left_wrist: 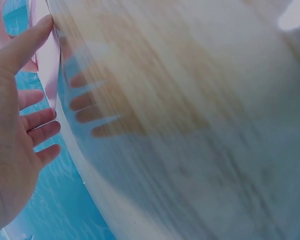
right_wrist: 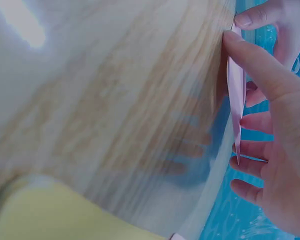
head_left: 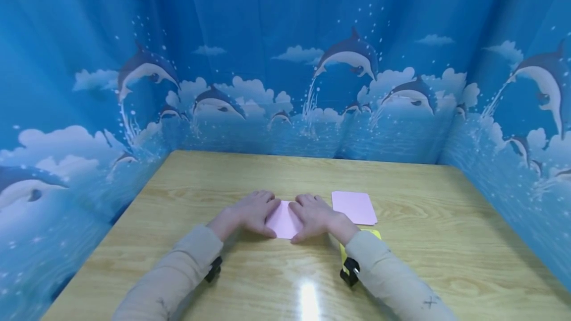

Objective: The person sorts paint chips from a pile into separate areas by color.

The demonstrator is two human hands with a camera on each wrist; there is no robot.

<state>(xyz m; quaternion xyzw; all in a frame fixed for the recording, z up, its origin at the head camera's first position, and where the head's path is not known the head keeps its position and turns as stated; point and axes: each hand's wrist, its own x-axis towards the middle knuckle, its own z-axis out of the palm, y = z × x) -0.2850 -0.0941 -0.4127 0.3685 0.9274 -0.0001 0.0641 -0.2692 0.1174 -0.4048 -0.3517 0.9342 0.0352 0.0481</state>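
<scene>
A sheet of pink paper (head_left: 284, 219) lies between the two hands near the table's middle. From its left side, my left hand (head_left: 253, 212) holds it, thumb at the near edge and fingers farther back. The right hand (head_left: 314, 216) mirrors this on the right side. In the left wrist view the paper (left_wrist: 51, 70) is seen nearly edge-on, tapering to a corner by the fingers. Both thumbs come close together along the paper's near edge (right_wrist: 235, 75) in the right wrist view. Each hand covers one side of the sheet.
A stack of square pink sheets (head_left: 354, 207) lies right of the right hand. Nearer, a yellow item (head_left: 372, 232) is partly hidden beneath the right forearm. The wooden table (head_left: 250, 281) reaches back to a blue dolphin-print curtain (head_left: 250, 63) on three sides.
</scene>
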